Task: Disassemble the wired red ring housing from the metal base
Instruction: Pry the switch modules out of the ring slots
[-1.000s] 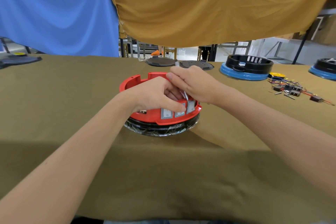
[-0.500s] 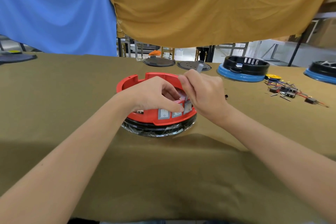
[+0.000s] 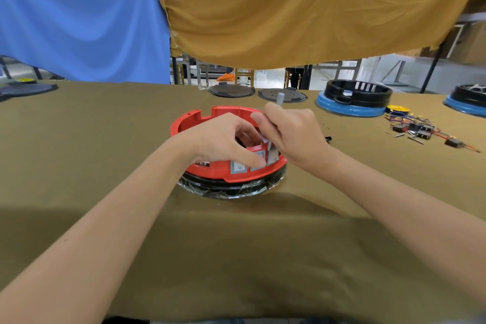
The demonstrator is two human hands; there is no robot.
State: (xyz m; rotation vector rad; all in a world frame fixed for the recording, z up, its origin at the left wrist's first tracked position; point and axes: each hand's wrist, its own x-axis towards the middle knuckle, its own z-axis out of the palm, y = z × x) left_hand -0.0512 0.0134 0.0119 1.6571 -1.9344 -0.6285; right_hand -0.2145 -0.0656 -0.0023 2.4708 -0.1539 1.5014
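Since a moment ago the right hand (image 3: 294,137) has barely moved, still gripping a thin grey tool (image 3: 279,99), while the left hand (image 3: 226,139) pinches the red ring housing (image 3: 210,166) on its base (image 3: 226,188) mid-desk (image 3: 105,139), with open room all around.

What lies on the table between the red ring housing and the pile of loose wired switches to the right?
In the head view, the stretch between the red ring housing and the pile of wired switches holds the right hand and one small black part on the cloth; otherwise bare.
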